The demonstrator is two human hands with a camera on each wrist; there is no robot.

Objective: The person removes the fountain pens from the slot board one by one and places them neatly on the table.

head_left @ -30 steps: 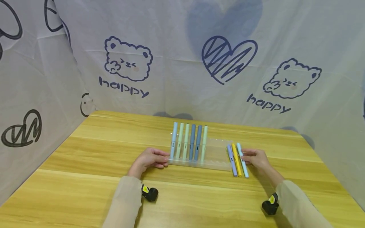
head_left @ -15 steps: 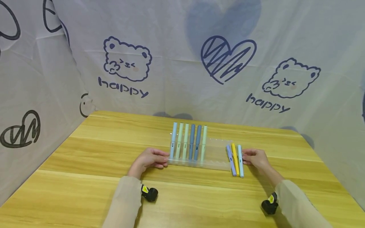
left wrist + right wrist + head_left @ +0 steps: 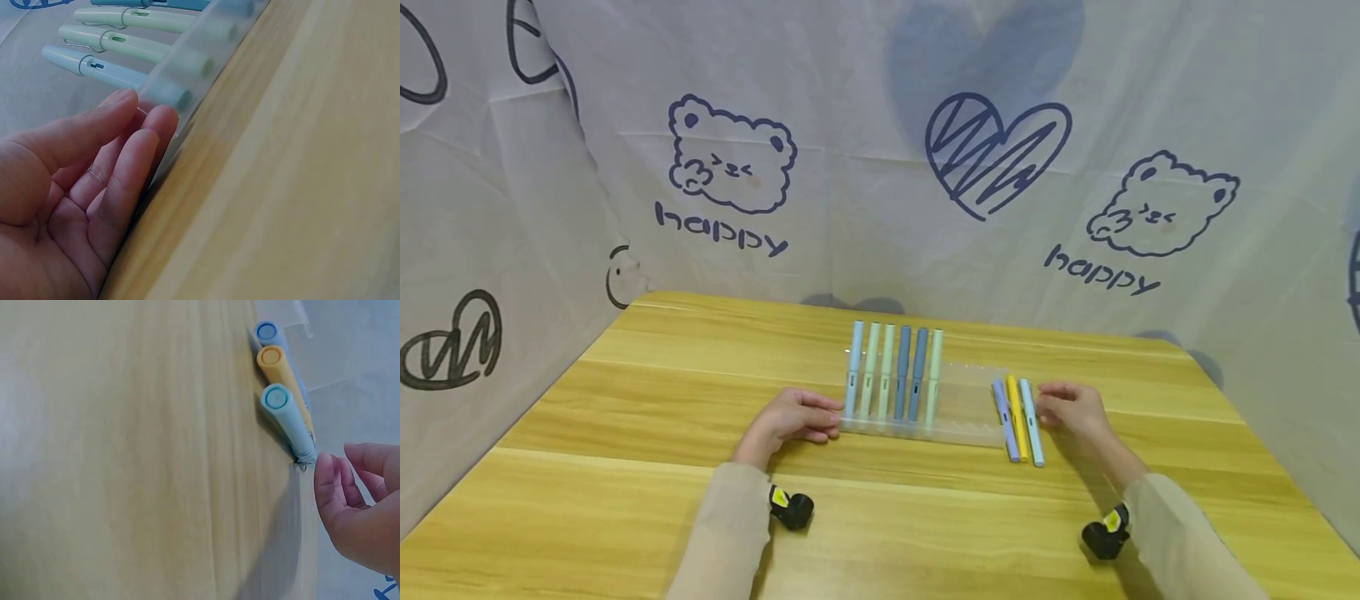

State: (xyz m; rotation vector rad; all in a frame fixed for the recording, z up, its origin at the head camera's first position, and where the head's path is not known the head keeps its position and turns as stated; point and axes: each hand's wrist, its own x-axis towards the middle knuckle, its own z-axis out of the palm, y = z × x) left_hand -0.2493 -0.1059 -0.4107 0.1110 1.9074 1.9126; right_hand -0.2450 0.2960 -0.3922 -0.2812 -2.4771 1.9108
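A clear plastic pen rack (image 3: 970,404) stands mid-table, with several capped pens leaning side by side in its left part. They are a light blue pen (image 3: 853,371), pale green pens (image 3: 870,371) and dark blue pens (image 3: 903,372). My left hand (image 3: 793,415) holds the rack's left front corner between thumb and fingers. Right of the rack, a purple pen (image 3: 1006,421), a yellow pen (image 3: 1017,418) and a pale aqua pen (image 3: 1032,422) lie close together on the table. My right hand (image 3: 1075,408) hovers just right of the aqua pen, its fingers loosely bent and holding nothing.
The wooden table (image 3: 880,525) runs back to a white cloth (image 3: 865,200) printed with bears and hearts. Each wrist carries a small black camera, one on the left (image 3: 792,509) and one on the right (image 3: 1105,537).
The pale aqua pen has shifted left, closer to the yellow one. My right hand has let go of it and stands slightly apart. My left hand stays at the rack.
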